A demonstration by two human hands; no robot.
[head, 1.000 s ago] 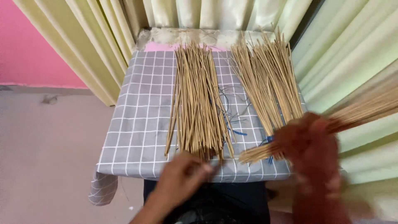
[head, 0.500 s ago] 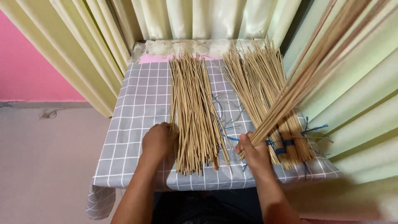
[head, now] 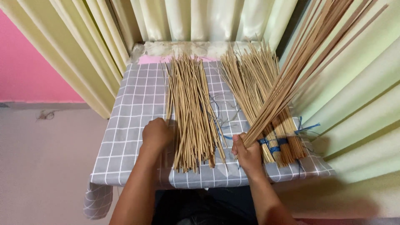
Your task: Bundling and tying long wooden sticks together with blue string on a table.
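Checked tablecloth (head: 137,104): loose sticks (head: 191,112) by left hand (head: 156,133), right hand (head: 246,149) gripping bundle (head: 300,58)

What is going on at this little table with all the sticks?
A person sorts thin sticks on a checked cloth. The right hand grips a fanned bunch, raised and tilted. The left hand rests against a loose pile. Beside them lie bundles tied with blue string.

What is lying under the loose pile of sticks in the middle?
Under the loose pile of sticks lies the grey checked cloth, with blue strings beside it. The table itself is covered.
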